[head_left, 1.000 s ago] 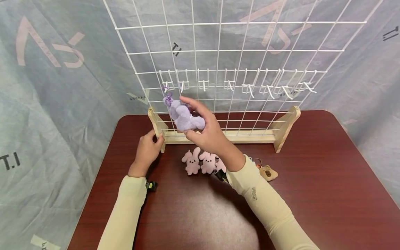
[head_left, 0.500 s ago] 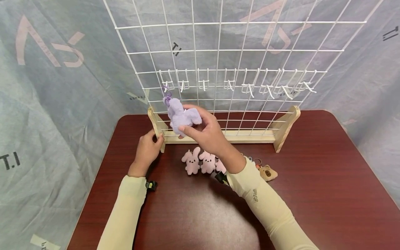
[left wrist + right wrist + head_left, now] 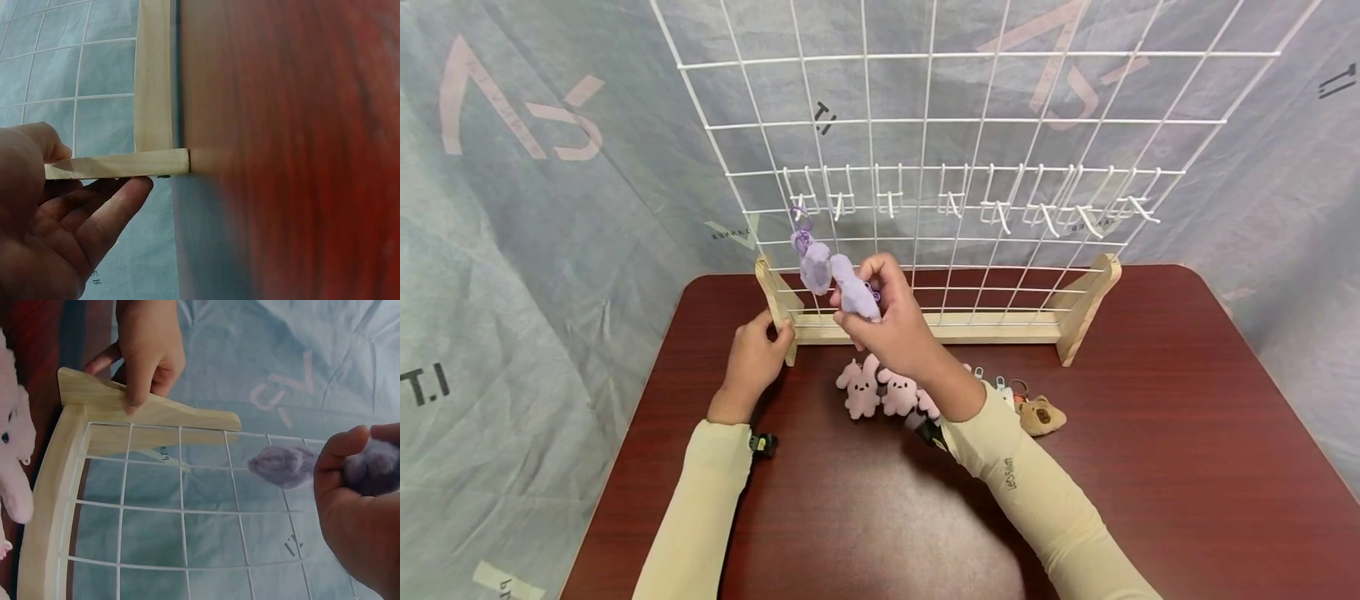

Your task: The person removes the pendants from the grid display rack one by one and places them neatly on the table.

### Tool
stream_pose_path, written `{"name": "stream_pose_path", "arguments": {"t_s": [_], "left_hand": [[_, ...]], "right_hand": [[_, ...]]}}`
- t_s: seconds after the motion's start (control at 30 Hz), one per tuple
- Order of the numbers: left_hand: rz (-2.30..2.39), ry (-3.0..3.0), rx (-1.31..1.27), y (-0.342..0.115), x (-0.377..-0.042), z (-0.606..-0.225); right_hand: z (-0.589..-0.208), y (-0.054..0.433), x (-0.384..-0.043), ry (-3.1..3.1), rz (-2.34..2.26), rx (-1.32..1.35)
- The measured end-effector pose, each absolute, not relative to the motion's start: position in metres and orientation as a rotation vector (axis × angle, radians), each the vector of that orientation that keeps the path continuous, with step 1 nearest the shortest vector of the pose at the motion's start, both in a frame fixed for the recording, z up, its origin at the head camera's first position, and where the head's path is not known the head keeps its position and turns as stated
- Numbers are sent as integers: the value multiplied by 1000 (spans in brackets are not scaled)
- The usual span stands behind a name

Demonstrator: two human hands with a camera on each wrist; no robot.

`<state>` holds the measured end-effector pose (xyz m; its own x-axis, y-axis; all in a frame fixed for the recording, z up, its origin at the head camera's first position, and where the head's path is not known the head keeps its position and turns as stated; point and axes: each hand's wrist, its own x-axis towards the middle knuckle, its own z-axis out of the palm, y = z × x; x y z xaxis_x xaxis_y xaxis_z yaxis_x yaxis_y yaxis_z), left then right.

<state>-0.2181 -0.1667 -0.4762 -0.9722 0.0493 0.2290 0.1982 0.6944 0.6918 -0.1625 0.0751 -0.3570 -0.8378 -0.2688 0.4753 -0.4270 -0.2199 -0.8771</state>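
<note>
My left hand (image 3: pixel 756 362) pinches the wooden side foot (image 3: pixel 777 304) of the wire-grid stand, thumb on one face and fingers on the other; the left wrist view shows this foot (image 3: pixel 125 164) edge-on. My right hand (image 3: pixel 891 321) holds a lilac plush keychain (image 3: pixel 856 292) between thumb and fingers, with a small purple clasp showing at its side. Just left of it, a second lilac plush (image 3: pixel 815 268) hangs by a purple strap at the leftmost hook (image 3: pixel 800 206). In the right wrist view, this hanging plush (image 3: pixel 282 467) is in front of the grid, beside my right hand's fingers.
White hooks (image 3: pixel 951 204) line one row of the white wire grid (image 3: pixel 928 125). Pink rabbit plushes (image 3: pixel 861 392) lie on the dark red table (image 3: pixel 850 517) before the wooden base bar (image 3: pixel 1000 333), partly behind my right forearm. A brown plush (image 3: pixel 1041 415) lies to their right.
My right hand has drawn slightly to the right and turned the held plush. The hanging plush, overlapped before, now shows apart from it. My left hand has stayed on the wooden foot.
</note>
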Motion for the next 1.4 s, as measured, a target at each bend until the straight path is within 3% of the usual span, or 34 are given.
{"name": "stream_pose_path", "arguments": {"t_s": [0.5, 0.93, 1.4], "left_hand": [[-1149, -2696, -211, -166, -219, -476], [-1140, -2696, -199, -168, -217, -479], [-1117, -2709, -192, -168, -219, -478]], "right_hand": [[-367, 74, -159, -2177, 2113, 847], [-378, 68, -157, -2292, 2088, 616], [-392, 65, -157, -2538, 1832, 634]]}}
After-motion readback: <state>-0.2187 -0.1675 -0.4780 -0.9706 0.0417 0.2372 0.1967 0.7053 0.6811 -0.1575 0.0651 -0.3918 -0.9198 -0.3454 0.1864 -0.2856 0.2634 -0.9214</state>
